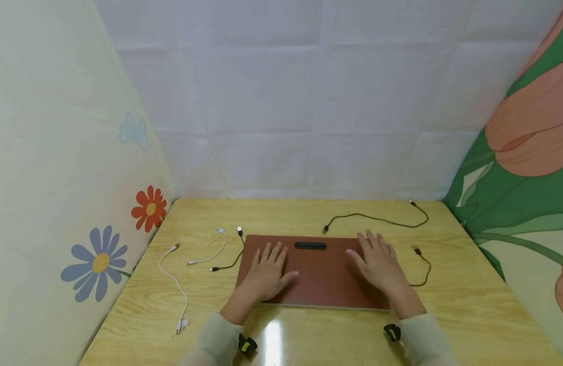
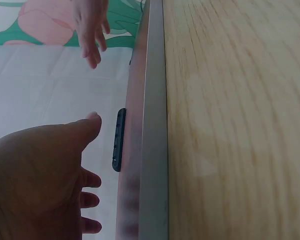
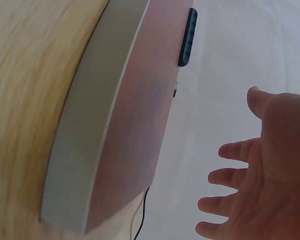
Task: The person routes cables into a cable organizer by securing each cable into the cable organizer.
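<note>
A flat reddish-brown board [image 1: 324, 284] with a pale edge [image 2: 155, 130] lies on the wooden table. Near the middle of its far side sits a black ridged strip, possibly a cable holder [image 1: 310, 246]. My left hand [image 1: 266, 274] is over the board's left part, palm down with the fingers spread. Over the right part is my right hand [image 1: 381, 264], its fingers likewise spread. Both wrist views show a gap between each hand and the board. Neither hand holds anything.
Left of the board lie a long white cable [image 1: 175, 279], a shorter white cable [image 1: 212, 258] and a black cable [image 1: 238, 260]. A long black cable [image 1: 377, 218] stretches behind, and another black cable [image 1: 430, 269] lies right. A white sheet [image 1: 304, 117] hangs at the back.
</note>
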Demonstrator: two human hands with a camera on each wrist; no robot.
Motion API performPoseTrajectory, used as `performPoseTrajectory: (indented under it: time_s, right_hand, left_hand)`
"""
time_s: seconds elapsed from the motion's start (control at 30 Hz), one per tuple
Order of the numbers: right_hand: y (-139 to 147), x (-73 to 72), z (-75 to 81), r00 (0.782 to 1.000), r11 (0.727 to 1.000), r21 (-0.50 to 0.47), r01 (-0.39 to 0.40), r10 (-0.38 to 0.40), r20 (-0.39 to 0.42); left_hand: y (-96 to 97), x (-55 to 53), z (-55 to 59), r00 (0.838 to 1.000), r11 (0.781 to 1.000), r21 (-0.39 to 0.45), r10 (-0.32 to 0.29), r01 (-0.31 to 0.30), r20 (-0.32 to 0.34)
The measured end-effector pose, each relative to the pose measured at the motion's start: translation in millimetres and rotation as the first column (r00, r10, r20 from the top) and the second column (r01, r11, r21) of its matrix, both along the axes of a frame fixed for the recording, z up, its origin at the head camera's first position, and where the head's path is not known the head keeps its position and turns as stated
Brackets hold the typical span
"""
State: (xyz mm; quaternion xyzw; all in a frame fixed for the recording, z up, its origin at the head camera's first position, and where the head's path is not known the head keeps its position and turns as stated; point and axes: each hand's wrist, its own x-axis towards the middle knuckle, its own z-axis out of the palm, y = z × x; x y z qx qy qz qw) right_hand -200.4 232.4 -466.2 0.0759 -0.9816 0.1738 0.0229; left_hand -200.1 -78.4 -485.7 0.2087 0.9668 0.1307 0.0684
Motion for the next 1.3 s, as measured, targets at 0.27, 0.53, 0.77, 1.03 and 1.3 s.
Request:
performPoseTrajectory:
  time_s: [0.27, 0.53, 0.77, 1.03, 1.3]
  right_hand:
    - [19, 0.9, 3.1, 0.999, 1.0, 0.004, 0.022, -0.022, 0.028]
    - [35, 1.4, 3.9, 0.998, 0.999, 0.028, 0.032, -0.034, 0.046]
    - [47, 2.1, 4.9, 0.997, 0.999, 0.011, 0.04, -0.04, 0.06]
    - [58, 1.8, 4.4, 0.995, 0.998, -0.014, 0.057, -0.056, 0.081]
    - [68, 3.1, 5.7, 0.992, 0.997, -0.009, 0.074, -0.073, 0.106]
  left_hand:
    - [1.1, -0.1, -1.8, 1.0, 1.0, -0.01, 0.018, -0.018, 0.025]
    - [0.4, 2.6, -2.5, 0.999, 0.999, -0.037, 0.025, -0.024, 0.035]
    - [-1.3, 4.8, -2.4, 0.997, 0.998, -0.038, 0.047, -0.045, 0.054]
    - [-1.6, 4.9, -3.6, 0.997, 0.998, -0.042, 0.052, -0.05, 0.058]
    - [-1.7, 5.1, -6.8, 0.998, 0.997, -0.053, 0.052, -0.05, 0.043]
